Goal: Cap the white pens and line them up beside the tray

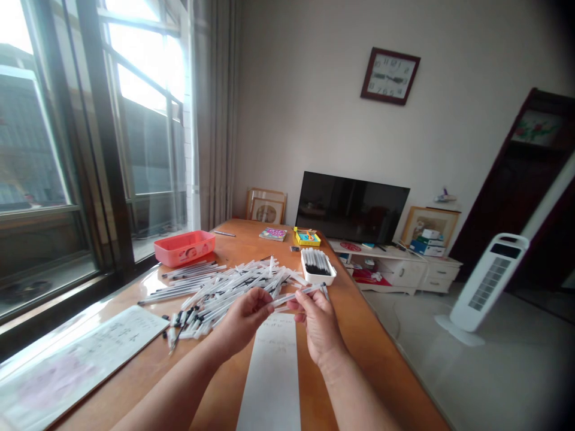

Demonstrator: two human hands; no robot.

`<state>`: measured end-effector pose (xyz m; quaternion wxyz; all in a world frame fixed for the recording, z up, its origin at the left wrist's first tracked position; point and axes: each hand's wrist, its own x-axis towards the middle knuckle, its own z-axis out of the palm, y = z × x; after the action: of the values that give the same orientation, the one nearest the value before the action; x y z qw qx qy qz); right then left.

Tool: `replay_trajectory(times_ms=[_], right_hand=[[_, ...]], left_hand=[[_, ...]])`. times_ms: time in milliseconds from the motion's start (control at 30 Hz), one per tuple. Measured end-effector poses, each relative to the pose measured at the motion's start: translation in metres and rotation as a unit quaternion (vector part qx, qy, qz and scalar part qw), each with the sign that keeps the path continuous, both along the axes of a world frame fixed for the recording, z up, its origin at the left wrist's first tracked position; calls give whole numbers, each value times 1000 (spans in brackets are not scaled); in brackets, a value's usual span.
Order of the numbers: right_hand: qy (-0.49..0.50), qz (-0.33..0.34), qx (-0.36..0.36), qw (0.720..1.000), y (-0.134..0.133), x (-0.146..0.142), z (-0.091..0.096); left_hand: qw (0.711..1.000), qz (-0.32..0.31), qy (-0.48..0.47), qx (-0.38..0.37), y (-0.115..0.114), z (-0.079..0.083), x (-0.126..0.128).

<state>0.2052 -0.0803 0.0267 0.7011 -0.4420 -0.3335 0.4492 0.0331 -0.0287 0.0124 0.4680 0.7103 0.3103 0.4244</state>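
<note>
Between my two hands a slim pen (286,298) with a pale, see-through barrel lies nearly level, its darker end toward the right. My left hand (246,316) pinches its left end with thumb and fingers. My right hand (318,322) grips it near the other end. A large loose heap of similar pens and pen parts (245,282), white with some black ends, spreads just beyond my left hand. Behind my right hand stands a white tub (323,279) filled with pens in neat rows. A long sheet of paper (272,377) lies beneath my hands.
A pink plastic bin (184,250) stands at the table's left edge. A clear-covered sheet (90,365) lies front left. A yellow box (308,239) and a booklet (273,234) are at the far end. The wooden table's (381,371) right edge borders the floor, where a tower fan (492,287) stands.
</note>
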Motion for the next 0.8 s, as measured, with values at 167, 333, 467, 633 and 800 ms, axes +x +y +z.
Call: replay_trajectory(times_ms=[167, 333, 467, 633, 800], right_hand=[[28, 17, 13, 999, 1, 2, -3], [7, 26, 23, 999, 2, 2, -7], [8, 37, 25, 999, 1, 1, -5], [37, 52, 25, 998, -2, 0, 1], [46, 70, 36, 996, -1, 0, 0]], left_hand=[[998, -15, -31, -58, -1, 6, -2], [998, -12, -17, -65, -4, 10, -4], [999, 8, 8, -39, -7, 11, -4], [1000, 15, 26, 1, -7, 9, -5], [998, 24, 39, 31, -7, 8, -7]])
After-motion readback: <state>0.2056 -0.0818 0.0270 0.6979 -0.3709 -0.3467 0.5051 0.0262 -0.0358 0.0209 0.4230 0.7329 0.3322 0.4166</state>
